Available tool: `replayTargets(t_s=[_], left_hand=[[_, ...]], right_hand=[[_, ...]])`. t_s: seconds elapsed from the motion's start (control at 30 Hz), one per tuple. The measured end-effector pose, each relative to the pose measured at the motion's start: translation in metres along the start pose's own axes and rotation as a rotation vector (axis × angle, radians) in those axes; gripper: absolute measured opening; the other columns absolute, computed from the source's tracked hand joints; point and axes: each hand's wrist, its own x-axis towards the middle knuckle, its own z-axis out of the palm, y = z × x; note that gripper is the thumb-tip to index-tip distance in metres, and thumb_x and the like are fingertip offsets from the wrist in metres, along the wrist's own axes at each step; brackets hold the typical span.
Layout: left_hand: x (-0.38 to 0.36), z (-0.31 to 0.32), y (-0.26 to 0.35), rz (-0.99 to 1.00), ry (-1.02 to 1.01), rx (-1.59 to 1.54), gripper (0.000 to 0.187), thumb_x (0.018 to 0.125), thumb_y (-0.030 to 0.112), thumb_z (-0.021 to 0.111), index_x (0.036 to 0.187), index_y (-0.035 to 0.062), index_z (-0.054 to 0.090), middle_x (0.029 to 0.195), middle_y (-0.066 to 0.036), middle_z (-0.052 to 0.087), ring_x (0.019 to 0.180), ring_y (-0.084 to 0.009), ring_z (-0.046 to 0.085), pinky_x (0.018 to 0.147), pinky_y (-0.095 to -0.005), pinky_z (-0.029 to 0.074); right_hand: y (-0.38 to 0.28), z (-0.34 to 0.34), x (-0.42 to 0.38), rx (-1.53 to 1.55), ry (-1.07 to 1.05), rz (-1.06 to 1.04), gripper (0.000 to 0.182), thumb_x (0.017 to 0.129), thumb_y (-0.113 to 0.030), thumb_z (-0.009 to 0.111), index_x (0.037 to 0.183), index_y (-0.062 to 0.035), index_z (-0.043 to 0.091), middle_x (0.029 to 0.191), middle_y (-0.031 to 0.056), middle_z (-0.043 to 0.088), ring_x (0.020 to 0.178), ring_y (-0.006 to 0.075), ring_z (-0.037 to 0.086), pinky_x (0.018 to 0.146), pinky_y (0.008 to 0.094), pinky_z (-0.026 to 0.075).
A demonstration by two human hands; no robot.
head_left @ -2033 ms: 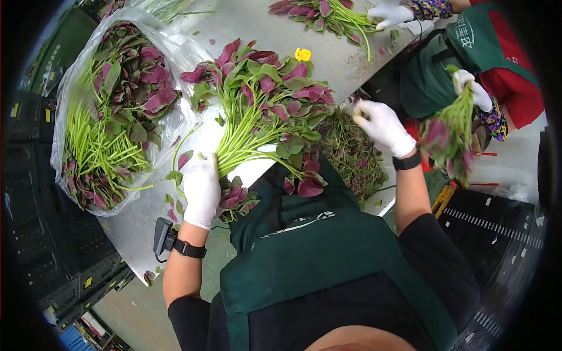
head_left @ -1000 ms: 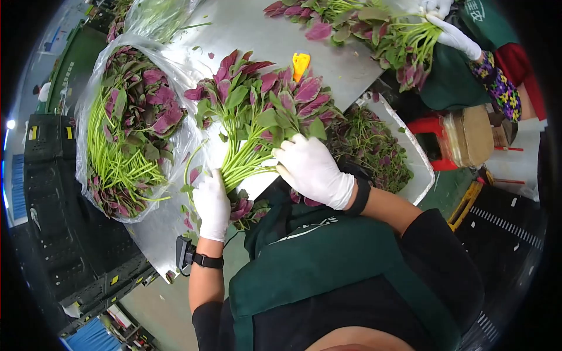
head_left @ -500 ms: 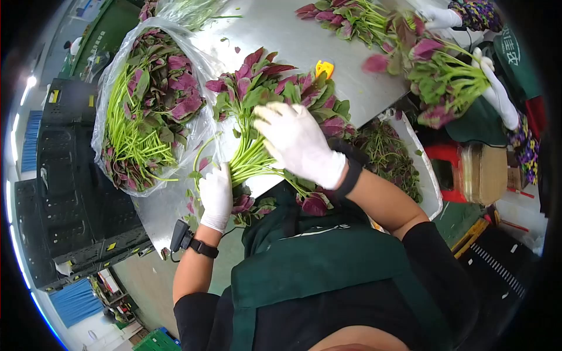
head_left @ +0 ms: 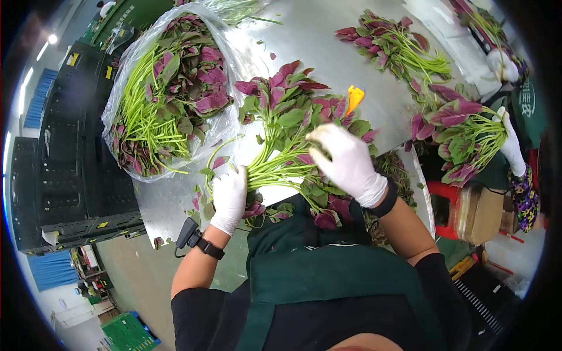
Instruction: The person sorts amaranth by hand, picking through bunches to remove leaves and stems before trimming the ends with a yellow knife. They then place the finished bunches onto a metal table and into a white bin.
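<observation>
My left hand (head_left: 229, 196), in a white glove, is closed around the stem ends of a bunch of red amaranth (head_left: 287, 111) on the metal table. Purple and green leaves fan away from me, with a few loose stalks hanging at the near edge. My right hand (head_left: 348, 164), also gloved, hovers over the right side of the bunch. Its fingers curl toward the thumb; whatever may be between them is too small to make out. Just beyond the leaves lies a small yellow-orange tool (head_left: 354, 99).
An open plastic bag (head_left: 237, 64) packed with amaranth stands left. A white-rimmed bin (head_left: 422, 187) of trimmings sits below the table's right edge. Across the table (head_left: 304, 35), a co-worker's gloved hand (head_left: 512, 143) holds another bunch; more amaranth (head_left: 404, 50) lies nearby. Black crates (head_left: 64, 146) stand at left.
My right hand has moved right and slightly down over the leaves, its fingers more curled. My left hand keeps its hold. The co-worker's hands have moved apart, and the view has shifted.
</observation>
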Motion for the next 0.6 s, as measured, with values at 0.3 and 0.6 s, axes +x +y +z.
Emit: replayTargets(t_s=[0.3,0.6], left_hand=[[0.000,0.002,-0.001,0.006,-0.021,0.006,0.036,0.082,0.010,0.057,0.117,0.0079,0.055,0.080,-0.005,0.057,0.072,-0.0203,0.058,0.062,-0.0360,0.043],[0.000,0.008,-0.004,0.003,0.099,-0.032,0.022,0.082,0.011,0.056,0.103,0.0059,0.056,0.076,-0.007,0.056,0.068,-0.0207,0.057,0.062,-0.0362,0.043]], right_hand=[[-0.007,0.064,0.079,-0.244,-0.320,0.002,0.034,0.083,-0.025,0.069,0.110,-0.0059,0.062,0.096,0.0124,0.064,0.094,0.0313,0.063,0.080,0.0418,0.052],[-0.006,0.085,0.053,-0.170,-0.212,0.147,0.038,0.080,-0.026,0.072,0.113,-0.0098,0.063,0.074,0.0077,0.065,0.067,0.0262,0.065,0.063,0.0397,0.052]])
